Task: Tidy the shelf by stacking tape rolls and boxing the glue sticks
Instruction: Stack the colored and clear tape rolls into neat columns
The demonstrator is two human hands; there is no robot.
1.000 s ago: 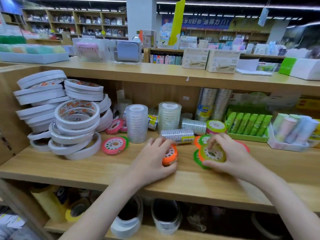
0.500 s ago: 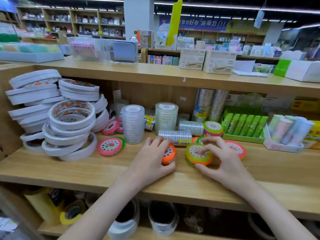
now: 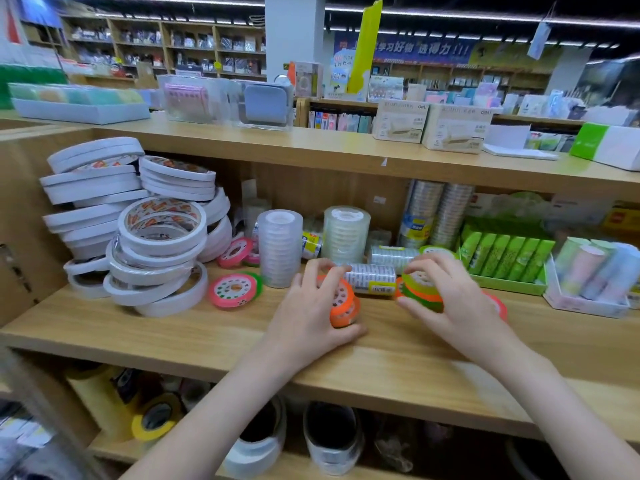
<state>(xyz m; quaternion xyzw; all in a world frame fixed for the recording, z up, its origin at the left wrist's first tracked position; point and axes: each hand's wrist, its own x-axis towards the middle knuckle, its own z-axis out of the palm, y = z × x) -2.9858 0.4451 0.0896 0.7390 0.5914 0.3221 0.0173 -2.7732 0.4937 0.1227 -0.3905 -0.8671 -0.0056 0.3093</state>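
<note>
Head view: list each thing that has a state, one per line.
Left hand: grips the orange tape rolls, tilted on the shelf.
Right hand: holds the green-and-orange roll stack.
Pink roll: lying flat, untouched.
White tape rolls: piled unevenly.
Green glue sticks: in their tray.

1. The shelf (image 3: 180, 344) is light wood with a smooth, matt top and thin grain lines.
2. The white tape rolls (image 3: 157, 237) at the left end of the shelf look like matt paper.
3. The clear tape stacks (image 3: 280, 247) near the back edge are shiny see-through plastic.
4. The orange tape roll (image 3: 343, 306) in the left hand (image 3: 304, 320) looks bright and glossy.
5. The green glue sticks (image 3: 504, 251) by the right end look like smooth plastic.
6. The boxes (image 3: 453, 128) on the shelf above are white card.
</note>
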